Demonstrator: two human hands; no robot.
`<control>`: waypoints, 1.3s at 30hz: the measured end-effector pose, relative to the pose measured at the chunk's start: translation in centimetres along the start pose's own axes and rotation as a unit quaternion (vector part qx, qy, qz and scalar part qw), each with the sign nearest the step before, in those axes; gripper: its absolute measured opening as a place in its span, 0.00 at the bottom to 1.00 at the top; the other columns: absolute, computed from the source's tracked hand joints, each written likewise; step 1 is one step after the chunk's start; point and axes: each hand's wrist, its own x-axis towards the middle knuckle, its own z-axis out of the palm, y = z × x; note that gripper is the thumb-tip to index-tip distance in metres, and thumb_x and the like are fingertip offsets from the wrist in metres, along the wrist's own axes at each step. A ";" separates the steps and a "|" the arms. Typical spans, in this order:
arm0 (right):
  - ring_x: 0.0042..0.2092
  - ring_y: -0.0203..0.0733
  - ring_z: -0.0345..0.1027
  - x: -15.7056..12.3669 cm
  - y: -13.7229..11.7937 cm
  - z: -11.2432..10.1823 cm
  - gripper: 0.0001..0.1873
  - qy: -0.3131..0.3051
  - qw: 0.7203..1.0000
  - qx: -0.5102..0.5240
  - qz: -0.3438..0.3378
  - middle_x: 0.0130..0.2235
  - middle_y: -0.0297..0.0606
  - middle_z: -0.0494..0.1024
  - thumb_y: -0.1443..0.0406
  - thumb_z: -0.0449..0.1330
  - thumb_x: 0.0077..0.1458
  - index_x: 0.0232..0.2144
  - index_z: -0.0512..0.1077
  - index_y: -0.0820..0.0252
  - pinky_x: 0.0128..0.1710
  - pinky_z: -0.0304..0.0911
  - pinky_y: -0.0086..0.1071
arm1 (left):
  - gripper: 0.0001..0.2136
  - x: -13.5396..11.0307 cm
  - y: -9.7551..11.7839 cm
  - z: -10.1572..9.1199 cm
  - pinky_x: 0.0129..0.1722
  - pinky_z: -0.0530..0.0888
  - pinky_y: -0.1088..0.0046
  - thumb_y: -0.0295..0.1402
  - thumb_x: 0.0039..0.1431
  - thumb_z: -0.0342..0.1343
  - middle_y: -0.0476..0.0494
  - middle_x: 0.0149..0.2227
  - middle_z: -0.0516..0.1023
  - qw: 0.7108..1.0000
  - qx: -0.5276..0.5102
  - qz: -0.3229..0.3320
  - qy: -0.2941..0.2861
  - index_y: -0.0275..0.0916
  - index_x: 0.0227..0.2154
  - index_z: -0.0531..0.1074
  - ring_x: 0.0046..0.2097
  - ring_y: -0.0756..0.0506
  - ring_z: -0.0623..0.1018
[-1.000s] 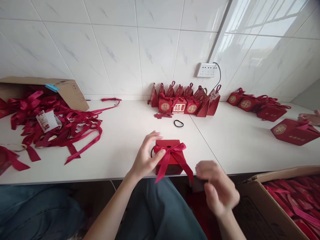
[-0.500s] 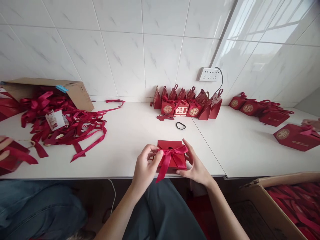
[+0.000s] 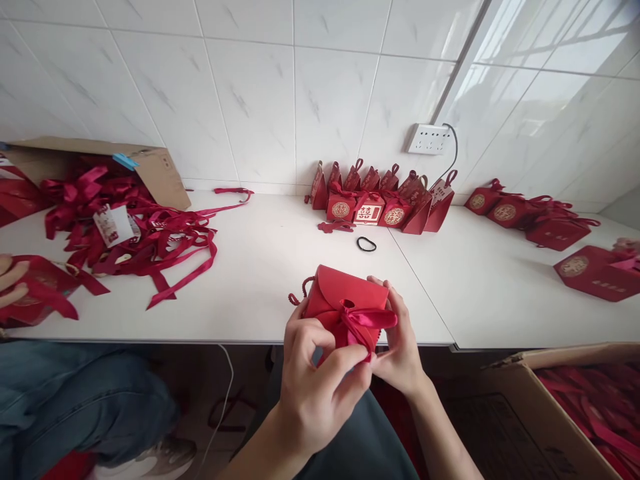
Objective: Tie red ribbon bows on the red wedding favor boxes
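Observation:
A red gift box (image 3: 333,290) with a curved flap and a round hole is tilted at the table's front edge. A dark pink satin ribbon (image 3: 373,318) is tied in a bow across its front, and a dark red cord loop (image 3: 295,298) sticks out at its left. My left hand (image 3: 320,373) reaches across the front, thumb and forefinger closed on the ribbon near the lower right corner. My right hand (image 3: 400,347) grips the box's right side. The left hand covers part of the box's front.
Tangled red ribbons (image 3: 190,267) spill from a cardboard box (image 3: 173,180) on the left. Several red gift boxes (image 3: 341,208) stand by the wall, with a black hair tie (image 3: 367,244) before them. Other people's hands (image 3: 10,280) hold boxes at both sides. An open carton (image 3: 520,380) stands lower right.
The box has been raised and tilted, so its flap top shows more. My left hand has moved from the bow's left loop to the ribbon at lower right.

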 end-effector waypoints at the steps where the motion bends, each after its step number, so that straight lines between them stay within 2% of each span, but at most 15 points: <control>1: 0.64 0.56 0.48 0.0 -0.1 0.0 0.52 0.002 1.000 0.002 -0.001 0.62 0.46 0.55 0.57 0.69 0.45 0.64 0.44 0.48 0.58 0.58 0.52 | 0.04 -0.1 0.1 -0.1 0.47 0.71 0.58 0.24 0.52 0.58 0.50 0.27 0.59 1.000 0.000 0.001 0.001 0.39 0.29 0.72 0.33 0.49 0.66; 8: 0.64 0.55 0.48 0.0 -0.3 0.4 0.51 -0.012 1.000 0.006 -0.006 0.63 0.46 0.54 0.58 0.69 0.45 0.64 0.44 0.47 0.58 0.59 0.50 | 0.04 -0.6 0.0 -0.3 0.43 0.73 0.62 0.24 0.53 0.58 0.51 0.25 0.59 1.000 0.013 -0.010 0.014 0.40 0.30 0.72 0.32 0.49 0.65; 14: 0.64 0.56 0.48 -0.1 -0.4 0.4 0.50 -0.008 1.000 -0.016 -0.011 0.62 0.47 0.55 0.56 0.67 0.47 0.64 0.43 0.48 0.58 0.57 0.52 | 0.04 -0.4 0.4 -0.4 0.44 0.72 0.60 0.23 0.52 0.58 0.53 0.22 0.60 1.000 0.001 -0.007 0.018 0.39 0.29 0.71 0.30 0.50 0.64; 17: 0.64 0.56 0.48 -0.2 -0.6 0.0 0.51 -0.023 0.999 -0.022 -0.008 0.62 0.47 0.55 0.57 0.67 0.47 0.65 0.42 0.49 0.59 0.55 0.53 | 0.05 -0.3 0.5 -0.7 0.39 0.72 0.66 0.23 0.52 0.58 0.54 0.21 0.60 0.999 -0.020 -0.029 0.034 0.39 0.29 0.70 0.28 0.51 0.64; 20: 0.64 0.55 0.46 -0.3 -0.4 -0.4 0.53 -0.039 0.999 -0.024 0.011 0.63 0.45 0.53 0.60 0.68 0.46 0.65 0.40 0.48 0.60 0.54 0.50 | 0.06 0.2 -0.3 -1.0 0.27 0.68 0.76 0.22 0.53 0.57 0.53 0.22 0.63 0.988 -0.075 -0.108 0.081 0.39 0.28 0.67 0.27 0.52 0.65; 22: 0.64 0.54 0.46 -0.1 0.0 -0.4 0.53 -0.037 0.998 -0.017 0.042 0.64 0.44 0.52 0.61 0.69 0.45 0.64 0.41 0.47 0.60 0.55 0.49 | 0.05 0.5 -1.7 -0.8 0.24 0.65 0.79 0.26 0.55 0.56 0.52 0.23 0.64 0.967 -0.108 -0.206 0.104 0.39 0.26 0.66 0.26 0.52 0.66; 24: 0.63 0.52 0.50 0.2 0.7 -0.3 0.51 -0.060 0.993 0.023 0.103 0.64 0.44 0.51 0.59 0.68 0.45 0.64 0.42 0.47 0.58 0.58 0.47 | 0.08 0.6 -3.6 -0.4 0.24 0.65 0.79 0.33 0.55 0.56 0.52 0.22 0.65 0.931 -0.145 -0.330 0.063 0.38 0.24 0.66 0.25 0.53 0.66; 27: 0.59 0.51 0.59 0.7 1.8 0.0 0.44 -0.150 0.956 0.143 0.209 0.60 0.46 0.61 0.54 0.66 0.47 0.61 0.50 0.52 0.54 0.64 0.45 | 0.14 -0.4 -6.7 0.9 0.21 0.63 0.79 0.43 0.52 0.57 0.53 0.19 0.63 0.830 -0.253 -0.494 -0.058 0.37 0.22 0.66 0.22 0.53 0.65; 28: 0.58 0.51 0.61 0.7 2.2 0.1 0.41 -0.167 0.944 0.170 0.230 0.58 0.47 0.63 0.54 0.65 0.48 0.60 0.53 0.53 0.53 0.65 0.44 | 0.16 -1.0 -7.5 1.3 0.19 0.61 0.79 0.46 0.51 0.56 0.54 0.19 0.62 0.801 -0.283 -0.525 -0.056 0.37 0.23 0.65 0.21 0.53 0.64; 29: 0.58 0.51 0.62 0.6 2.6 0.2 0.39 -0.170 0.938 0.180 0.244 0.57 0.46 0.65 0.53 0.65 0.49 0.59 0.54 0.54 0.53 0.65 0.43 | 0.16 -1.6 -8.2 1.7 0.19 0.61 0.79 0.48 0.50 0.56 0.55 0.19 0.62 0.786 -0.290 -0.545 -0.028 0.38 0.25 0.65 0.20 0.53 0.64; 30: 0.58 0.51 0.61 0.3 3.0 0.3 0.38 -0.158 0.939 0.170 0.253 0.58 0.46 0.65 0.54 0.64 0.49 0.59 0.55 0.53 0.53 0.65 0.42 | 0.17 -2.3 -8.7 2.0 0.20 0.63 0.79 0.48 0.50 0.56 0.55 0.20 0.63 0.787 -0.283 -0.548 0.009 0.38 0.27 0.65 0.21 0.53 0.65; 32: 0.60 0.51 0.59 -0.6 4.0 0.3 0.40 -0.119 0.952 0.106 0.262 0.60 0.46 0.62 0.56 0.64 0.50 0.60 0.52 0.51 0.53 0.65 0.42 | 0.15 -3.5 -9.1 2.3 0.25 0.68 0.77 0.46 0.52 0.54 0.52 0.23 0.68 0.818 -0.256 -0.514 0.043 0.39 0.32 0.65 0.26 0.50 0.71; 35: 0.60 0.54 0.57 -2.1 5.5 0.3 0.43 -0.075 0.972 0.033 0.220 0.63 0.46 0.57 0.57 0.65 0.49 0.62 0.48 0.48 0.50 0.68 0.44 | 0.08 -4.5 -8.6 2.3 0.33 0.72 0.73 0.38 0.58 0.48 0.45 0.32 0.73 0.877 -0.217 -0.428 -0.011 0.39 0.35 0.64 0.34 0.47 0.75; 37: 0.60 0.56 0.58 -2.7 5.9 -0.1 0.44 -0.042 0.979 0.044 0.195 0.63 0.46 0.54 0.56 0.64 0.49 0.63 0.46 0.45 0.44 0.72 0.44 | 0.05 -4.8 -8.1 2.3 0.35 0.72 0.72 0.32 0.60 0.45 0.43 0.35 0.74 0.902 -0.190 -0.383 -0.055 0.39 0.36 0.64 0.35 0.47 0.75; 39: 0.60 0.55 0.58 -2.7 5.7 -0.8 0.43 -0.017 0.978 0.033 0.205 0.63 0.44 0.55 0.56 0.63 0.49 0.62 0.47 0.43 0.41 0.74 0.43 | 0.06 -5.0 -7.8 2.4 0.36 0.73 0.71 0.28 0.58 0.45 0.42 0.36 0.74 0.922 -0.145 -0.348 -0.086 0.39 0.36 0.65 0.36 0.47 0.75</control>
